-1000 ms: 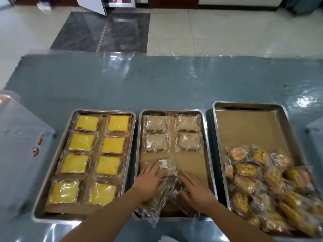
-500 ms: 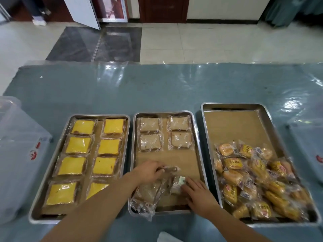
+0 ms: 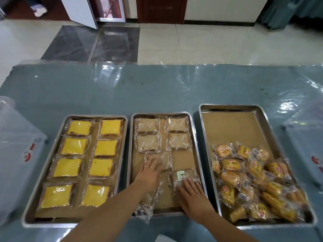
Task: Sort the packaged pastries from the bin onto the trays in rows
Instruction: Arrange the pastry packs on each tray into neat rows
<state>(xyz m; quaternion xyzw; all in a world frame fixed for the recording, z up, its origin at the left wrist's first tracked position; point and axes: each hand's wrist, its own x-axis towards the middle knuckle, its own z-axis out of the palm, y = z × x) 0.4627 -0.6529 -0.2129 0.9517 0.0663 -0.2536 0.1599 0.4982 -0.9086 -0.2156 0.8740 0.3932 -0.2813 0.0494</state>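
- Middle tray (image 3: pixel 195 154) already has four brown pastries in two neat rows at its top; two more are going in as a third row right below
- Left hand (image 3: pixel 150 173) lies flat on the left packet (image 3: pixel 161 158), fingers straight and slightly apart, pressing not gripping
- Right hand (image 3: pixel 192 193) rests on the right packet (image 3: pixel 183 175), the one with a small label, fingers straight and spread too
- Tip for this bit, I'd say: slide each packet up with a flat palm till it lines up under the column above, keep the gap even, don't squash the cake
- Left packet sits a bit toward the centre of the tray, so nudge it left
- A few spare packets (image 3: pixel 148 203) hang over the tray's bottom edge, they go next
- Left tray (image 3: pixel 125 137) of yellow cakes looks full; right tray (image 3: pixel 202 137) holds a loose heap of buns (image 3: pixel 248 177) that isn't in rows yet
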